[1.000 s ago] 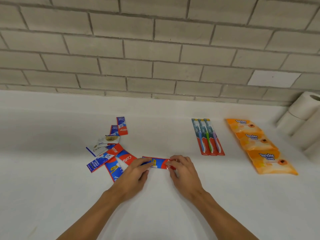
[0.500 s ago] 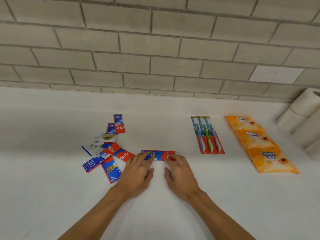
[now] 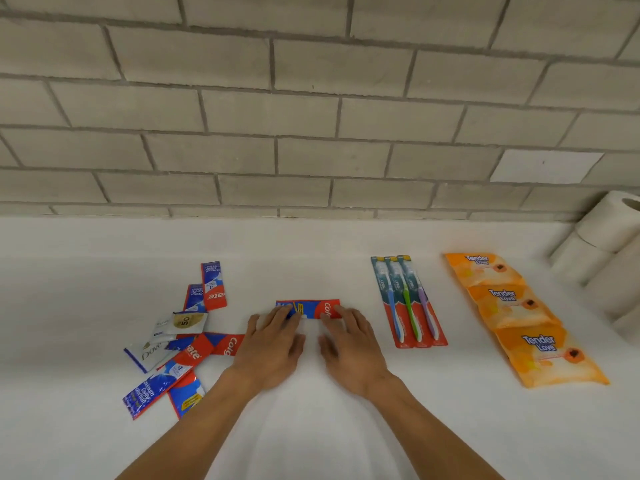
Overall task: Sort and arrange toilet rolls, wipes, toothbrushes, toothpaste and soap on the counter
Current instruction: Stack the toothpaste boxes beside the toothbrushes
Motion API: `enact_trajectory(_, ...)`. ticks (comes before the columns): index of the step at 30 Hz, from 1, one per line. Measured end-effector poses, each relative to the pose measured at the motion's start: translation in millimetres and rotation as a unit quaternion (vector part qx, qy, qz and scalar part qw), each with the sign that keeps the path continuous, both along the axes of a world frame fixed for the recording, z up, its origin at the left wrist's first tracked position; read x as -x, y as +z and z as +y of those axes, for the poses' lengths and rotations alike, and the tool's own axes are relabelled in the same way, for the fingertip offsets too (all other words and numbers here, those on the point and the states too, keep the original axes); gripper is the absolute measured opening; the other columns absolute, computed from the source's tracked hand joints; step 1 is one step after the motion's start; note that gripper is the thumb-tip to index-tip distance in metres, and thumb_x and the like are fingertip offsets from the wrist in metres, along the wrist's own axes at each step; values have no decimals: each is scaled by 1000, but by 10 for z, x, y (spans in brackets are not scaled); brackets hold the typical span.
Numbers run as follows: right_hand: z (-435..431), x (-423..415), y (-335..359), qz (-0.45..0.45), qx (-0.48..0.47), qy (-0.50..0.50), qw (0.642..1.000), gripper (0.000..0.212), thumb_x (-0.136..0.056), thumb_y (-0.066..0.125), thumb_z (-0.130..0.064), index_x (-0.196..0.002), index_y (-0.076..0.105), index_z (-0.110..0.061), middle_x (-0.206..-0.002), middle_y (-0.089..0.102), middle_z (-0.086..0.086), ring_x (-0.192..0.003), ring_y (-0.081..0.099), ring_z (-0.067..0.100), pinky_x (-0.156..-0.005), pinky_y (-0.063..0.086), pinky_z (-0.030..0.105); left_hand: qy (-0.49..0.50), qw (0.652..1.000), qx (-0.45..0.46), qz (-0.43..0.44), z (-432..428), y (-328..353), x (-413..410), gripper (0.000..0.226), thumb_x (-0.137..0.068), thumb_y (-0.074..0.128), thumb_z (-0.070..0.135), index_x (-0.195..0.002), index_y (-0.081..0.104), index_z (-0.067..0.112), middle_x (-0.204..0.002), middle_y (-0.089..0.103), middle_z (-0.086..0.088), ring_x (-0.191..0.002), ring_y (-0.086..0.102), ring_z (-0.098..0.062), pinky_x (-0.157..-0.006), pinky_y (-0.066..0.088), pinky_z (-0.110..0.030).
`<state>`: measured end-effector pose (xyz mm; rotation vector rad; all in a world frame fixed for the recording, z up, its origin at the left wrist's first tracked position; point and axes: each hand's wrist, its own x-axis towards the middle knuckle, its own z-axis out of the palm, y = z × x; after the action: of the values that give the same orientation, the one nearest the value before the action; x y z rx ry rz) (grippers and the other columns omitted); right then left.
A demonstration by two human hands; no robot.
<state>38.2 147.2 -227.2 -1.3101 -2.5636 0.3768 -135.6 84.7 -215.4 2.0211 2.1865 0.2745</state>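
Both hands flat on the white counter (image 3: 311,431), fingers straight, nothing grasped. The left hand (image 3: 273,348) presses the blue left end of a toothpaste sachet (image 3: 311,308) with its fingertips, and the right hand (image 3: 349,344) presses the red right end. The sachet lies flat at counter centre with its long axis running left-right, parallel to the brick wall (image 3: 311,116). "Co" of Colgate is readable on the red end, and there is a yellow patch on the blue end. To the left is a loose pile of sachets (image 3: 194,355), overlapping at mixed angles. It holds red/blue Colgate ones showing "gate" and "Colg", a white "Dove" soap sachet (image 3: 149,355) and a white sachet with a gold "50" label (image 3: 185,321). The small print on the blue ones looks like "Maximum Cavity Protection" but is too blurred to be sure. Two more Colgate sachets (image 3: 211,285) lie behind the pile, long axes pointing toward the wall. Right of the hands are three carded toothbrushes (image 3: 408,299) side by side, with blue, green and purple handles, heads toward the wall and handles toward the person. Further right, three orange "Tender Love" wipes packs (image 3: 519,317) overlap in a row running from the wall toward the person, slanting right. Toilet rolls (image 3: 609,251) are stacked at the far right edge against the wall, cut off by the frame.
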Motion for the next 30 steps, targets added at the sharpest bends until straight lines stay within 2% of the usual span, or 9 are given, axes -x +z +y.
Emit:
enact_trajectory(2, 96, 20, 34, -12, 13, -1, 1000, 63, -92, 19, -51, -148, 35, -25, -158, 23, 5, -146, 15, 30, -120, 12, 38, 2, 1000, 3, 0, 89, 21, 24, 89, -75, -4, 58, -148, 30, 20, -157, 23, -2, -145, 19, -20, -116, 11, -46)
enact_trajectory(5, 293, 79, 55, -10, 20, -3, 1000, 53, -99, 32, -41, -149, 30, -27, -159, 18, 2, -147, 9, 27, -121, 7, 37, 4, 1000, -2, 9, 258, -12, 78, 85, -77, -1, 56, -148, 30, 21, -156, 24, -2, -144, 20, -20, -115, 15, -45)
enact_trajectory(9, 489, 183, 72, -12, 19, -4, 1000, 56, -94, 27, -42, -147, 34, -27, -158, 22, 3, -146, 11, 30, -121, 8, 41, 12, 999, -21, 23, 485, -45, 185, 75, -83, 7, 54, -143, 39, 23, -151, 34, -4, -140, 31, -23, -110, 23, -47)
enact_trajectory(14, 689, 297, 74, -25, 20, -11, 999, 58, -91, 24, -43, -147, 32, -28, -158, 20, 2, -146, 11, 31, -119, 7, 45, 10, 1000, -4, 29, 693, 23, 281, 79, -80, -1, 56, -146, 32, 27, -154, 25, 0, -142, 23, -19, -111, 18, -46)
enact_trajectory(17, 802, 348, 82, -30, 30, -9, 999, 53, -96, 29, -42, -147, 32, -29, -159, 19, 2, -146, 9, 30, -120, 7, 46, 8, 1000, 12, 23, 806, 4, 356, 59, -95, 15, 50, -148, 26, 27, -156, 19, 0, -144, 17, -18, -114, 15, -46)
enact_trajectory(19, 883, 360, 88, -35, 30, -10, 999, 50, -99, 33, -39, -147, 31, -29, -159, 19, 1, -146, 10, 28, -119, 8, 43, 7, 1000, 19, 17, 871, -4, 375, 54, -99, 24, 45, -149, 23, 27, -157, 17, 0, -145, 14, -18, -115, 13, -47)
enact_trajectory(24, 1020, 409, 137, -46, 36, -13, 998, 48, -100, 34, -39, -147, 32, -30, -158, 20, -2, -144, 12, 25, -118, 11, 40, 1, 999, 34, 16, 998, 27, 413, 54, -99, 25, 45, -150, 21, 28, -158, 12, 2, -145, 11, -16, -115, 11, -48)
enact_trajectory(30, 1089, 439, 123, -47, 45, -13, 998, 50, -100, 34, -40, -149, 28, -31, -159, 16, -2, -145, 8, 26, -119, 6, 42, -10, 999, 49, 8, 1062, 30, 478, 56, -99, 24, 47, -151, 15, 28, -159, 8, 4, -146, 6, -16, -117, 8, -49)
